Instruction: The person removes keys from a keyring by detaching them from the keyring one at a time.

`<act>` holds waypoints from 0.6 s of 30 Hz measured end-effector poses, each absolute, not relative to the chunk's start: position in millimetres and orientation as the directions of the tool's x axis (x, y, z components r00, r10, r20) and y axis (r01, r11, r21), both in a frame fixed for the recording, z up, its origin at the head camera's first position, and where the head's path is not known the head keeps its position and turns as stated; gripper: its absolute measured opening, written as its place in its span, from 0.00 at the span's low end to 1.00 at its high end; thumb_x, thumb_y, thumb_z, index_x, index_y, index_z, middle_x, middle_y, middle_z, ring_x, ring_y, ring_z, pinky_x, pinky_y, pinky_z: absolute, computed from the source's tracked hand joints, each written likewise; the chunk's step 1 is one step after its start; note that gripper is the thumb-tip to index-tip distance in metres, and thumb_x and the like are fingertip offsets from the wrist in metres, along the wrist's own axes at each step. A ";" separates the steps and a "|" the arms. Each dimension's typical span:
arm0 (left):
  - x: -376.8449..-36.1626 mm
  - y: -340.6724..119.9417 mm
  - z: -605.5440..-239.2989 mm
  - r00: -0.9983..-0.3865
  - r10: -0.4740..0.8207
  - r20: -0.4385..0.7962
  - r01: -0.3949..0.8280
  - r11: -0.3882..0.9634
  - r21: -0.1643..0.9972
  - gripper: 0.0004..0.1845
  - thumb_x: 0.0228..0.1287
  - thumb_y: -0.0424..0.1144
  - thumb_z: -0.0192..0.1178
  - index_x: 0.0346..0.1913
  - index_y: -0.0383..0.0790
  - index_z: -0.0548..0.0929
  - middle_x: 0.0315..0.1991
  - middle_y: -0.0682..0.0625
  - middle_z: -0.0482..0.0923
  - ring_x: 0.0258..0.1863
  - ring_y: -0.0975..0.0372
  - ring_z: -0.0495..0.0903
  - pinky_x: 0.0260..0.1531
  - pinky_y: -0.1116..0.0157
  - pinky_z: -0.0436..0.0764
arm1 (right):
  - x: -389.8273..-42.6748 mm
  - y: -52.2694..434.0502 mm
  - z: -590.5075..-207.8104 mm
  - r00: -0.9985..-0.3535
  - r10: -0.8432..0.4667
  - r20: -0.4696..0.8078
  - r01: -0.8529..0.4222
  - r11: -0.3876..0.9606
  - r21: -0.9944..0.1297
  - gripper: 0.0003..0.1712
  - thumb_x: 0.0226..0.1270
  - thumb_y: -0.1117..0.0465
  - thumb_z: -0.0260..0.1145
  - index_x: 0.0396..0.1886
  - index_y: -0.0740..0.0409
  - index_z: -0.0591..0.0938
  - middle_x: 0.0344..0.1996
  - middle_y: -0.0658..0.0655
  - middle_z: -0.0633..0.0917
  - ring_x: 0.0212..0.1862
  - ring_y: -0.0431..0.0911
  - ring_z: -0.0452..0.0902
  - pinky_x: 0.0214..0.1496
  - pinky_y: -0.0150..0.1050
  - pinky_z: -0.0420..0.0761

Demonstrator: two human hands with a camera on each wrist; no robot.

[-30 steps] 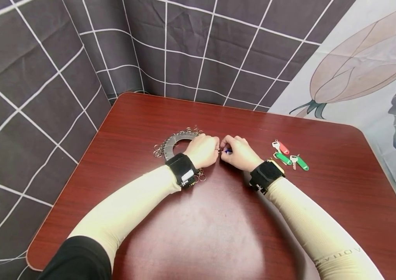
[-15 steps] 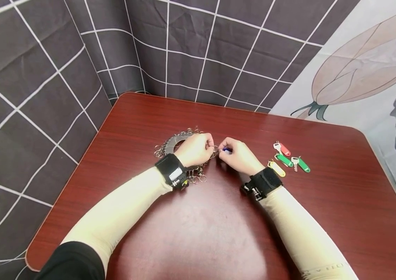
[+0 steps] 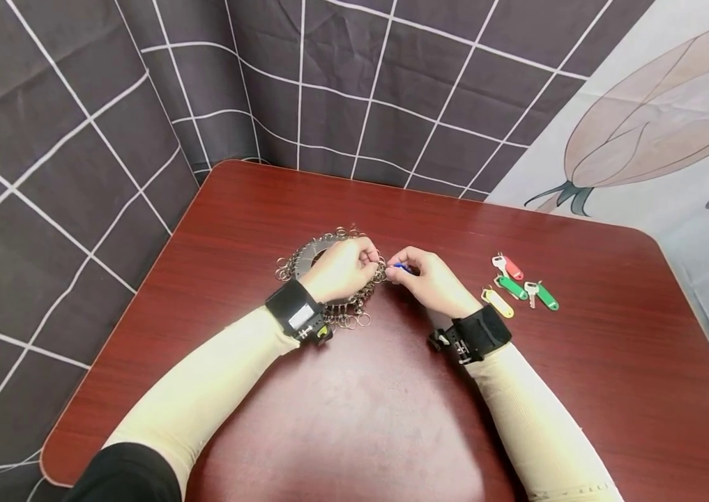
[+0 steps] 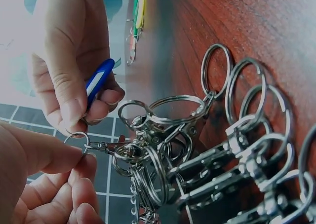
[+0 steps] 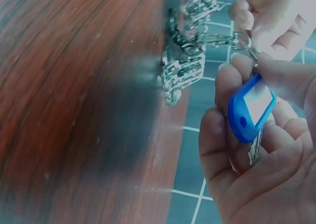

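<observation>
Right wrist: blank blue key tag (image 5: pixel 251 108)

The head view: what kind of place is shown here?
Probably a makeshift recording corner: a reddish wooden table, hung grid-patterned cloth behind it, and a flower-printed sheet on the right.

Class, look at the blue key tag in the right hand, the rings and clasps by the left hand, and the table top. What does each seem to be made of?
Blue key tag: likely plastic, smooth and glossy, with a pale label window.
Rings and clasps: metal, silvery with bright reflections.
Table top: reddish-brown wood grain with a soft sheen, possibly laminate rather than solid wood.
</observation>
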State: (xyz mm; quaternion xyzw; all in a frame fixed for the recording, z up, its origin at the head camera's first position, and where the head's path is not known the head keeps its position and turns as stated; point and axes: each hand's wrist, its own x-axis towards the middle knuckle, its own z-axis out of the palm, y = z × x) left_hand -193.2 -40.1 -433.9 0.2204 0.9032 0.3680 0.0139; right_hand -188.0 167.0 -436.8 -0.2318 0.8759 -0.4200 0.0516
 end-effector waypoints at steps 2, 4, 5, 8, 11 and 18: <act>-192.8 -39.9 -433.4 -0.902 0.407 0.143 0.391 0.633 0.669 0.04 0.61 0.38 0.59 0.39 0.45 0.79 0.31 0.54 0.77 0.33 0.65 0.76 0.35 0.68 0.75 | -187.4 166.5 -436.5 -0.890 -0.443 0.108 -0.357 0.531 -0.768 0.04 0.67 0.60 0.65 0.39 0.55 0.81 0.30 0.50 0.83 0.35 0.42 0.78 0.37 0.35 0.74; -192.0 -39.4 -433.2 -0.902 0.406 0.148 0.393 0.629 0.670 0.04 0.62 0.38 0.59 0.39 0.44 0.79 0.31 0.54 0.78 0.33 0.65 0.76 0.35 0.68 0.75 | -186.6 165.9 -436.6 -0.895 -0.432 0.112 -0.353 0.531 -0.770 0.04 0.68 0.61 0.64 0.40 0.56 0.81 0.30 0.52 0.83 0.34 0.43 0.78 0.36 0.36 0.74; -191.5 -39.2 -433.6 -0.901 0.407 0.150 0.395 0.628 0.671 0.04 0.62 0.37 0.58 0.39 0.44 0.79 0.31 0.54 0.78 0.32 0.65 0.76 0.35 0.68 0.75 | -186.0 165.7 -436.9 -0.898 -0.426 0.112 -0.349 0.532 -0.771 0.04 0.68 0.61 0.64 0.40 0.56 0.81 0.30 0.53 0.83 0.34 0.43 0.78 0.36 0.36 0.74; -189.6 -37.8 -434.9 -0.897 0.414 0.156 0.404 0.622 0.671 0.05 0.63 0.37 0.57 0.40 0.43 0.79 0.32 0.54 0.78 0.32 0.65 0.76 0.34 0.68 0.75 | -185.1 165.4 -438.3 -0.907 -0.405 0.112 -0.337 0.544 -0.768 0.04 0.69 0.62 0.63 0.40 0.57 0.81 0.29 0.56 0.83 0.32 0.44 0.77 0.34 0.36 0.73; -187.1 -36.1 -435.9 -0.895 0.416 0.162 0.410 0.622 0.668 0.06 0.64 0.36 0.56 0.42 0.43 0.80 0.33 0.54 0.79 0.32 0.65 0.76 0.33 0.68 0.75 | -184.5 165.5 -440.0 -0.914 -0.391 0.108 -0.328 0.557 -0.763 0.04 0.70 0.62 0.62 0.39 0.57 0.81 0.29 0.57 0.83 0.31 0.44 0.76 0.32 0.36 0.73; -183.3 -35.0 -436.5 -0.901 0.401 0.165 0.404 0.637 0.657 0.08 0.67 0.36 0.54 0.44 0.42 0.81 0.36 0.54 0.80 0.33 0.65 0.77 0.34 0.68 0.76 | -183.9 166.0 -444.6 -0.915 -0.377 0.146 -0.352 0.564 -0.747 0.04 0.70 0.60 0.62 0.37 0.55 0.81 0.24 0.52 0.79 0.27 0.44 0.74 0.28 0.35 0.71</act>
